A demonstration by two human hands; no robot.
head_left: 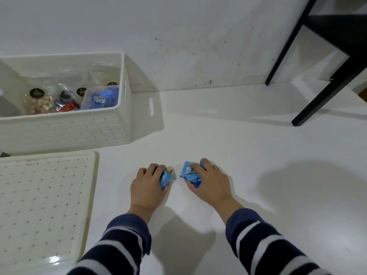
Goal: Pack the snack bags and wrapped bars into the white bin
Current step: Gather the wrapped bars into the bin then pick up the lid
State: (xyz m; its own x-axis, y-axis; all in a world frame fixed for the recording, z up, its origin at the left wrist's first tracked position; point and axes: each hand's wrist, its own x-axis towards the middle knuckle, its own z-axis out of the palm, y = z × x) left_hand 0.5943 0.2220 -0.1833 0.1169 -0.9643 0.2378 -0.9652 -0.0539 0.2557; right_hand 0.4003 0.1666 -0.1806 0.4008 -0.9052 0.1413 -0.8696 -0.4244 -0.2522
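Note:
The white bin (65,132) stands at the upper left on the white floor. Inside it lie clear snack bags with black labels (39,101), a red wrapped bar (67,109) and a bag of blue wrapped bars (103,99). Low in the middle, my left hand (148,187) grips a small blue wrapped bar (165,178) against the floor. Just to its right, my right hand (208,181) grips a bunch of blue wrapped bars (188,172). The two hands are a short gap apart.
The bin's white perforated lid (43,199) lies flat at the lower left, in front of the bin. A white wall (198,46) runs behind. Black furniture legs (321,90) stand at the upper right.

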